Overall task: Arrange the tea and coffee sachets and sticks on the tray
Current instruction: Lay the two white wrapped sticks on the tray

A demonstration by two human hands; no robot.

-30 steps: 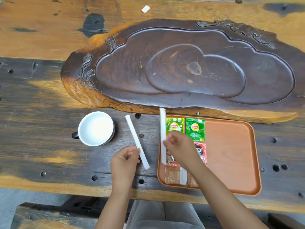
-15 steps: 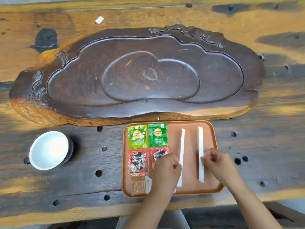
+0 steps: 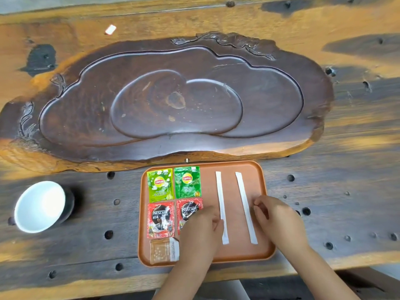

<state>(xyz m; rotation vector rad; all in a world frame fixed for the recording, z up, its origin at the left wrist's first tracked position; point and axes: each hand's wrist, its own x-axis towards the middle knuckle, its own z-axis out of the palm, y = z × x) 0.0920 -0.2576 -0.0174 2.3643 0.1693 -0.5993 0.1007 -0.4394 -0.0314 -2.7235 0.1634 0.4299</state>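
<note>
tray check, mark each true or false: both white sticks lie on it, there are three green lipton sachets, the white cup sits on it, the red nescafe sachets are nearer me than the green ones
1. Both white sticks lie on the tray: true.
2. Three green Lipton sachets: false, there are two.
3. The white cup sits on the tray: false, it stands on the table to the tray's left.
4. The red Nescafe sachets lie nearer the person than the green ones: true.

The tray (image 3: 233, 165) is terracotta orange. On it, two Lipton sachets (image 3: 160, 184) are green with yellow-and-red logos, two Nescafé sachets (image 3: 160, 219) red with dark cups and white lettering, the near packet (image 3: 164, 252) tan with pale dots, both sticks (image 3: 221, 204) plain white. The bowl (image 3: 40, 206) at left is white inside, dark outside.
</note>
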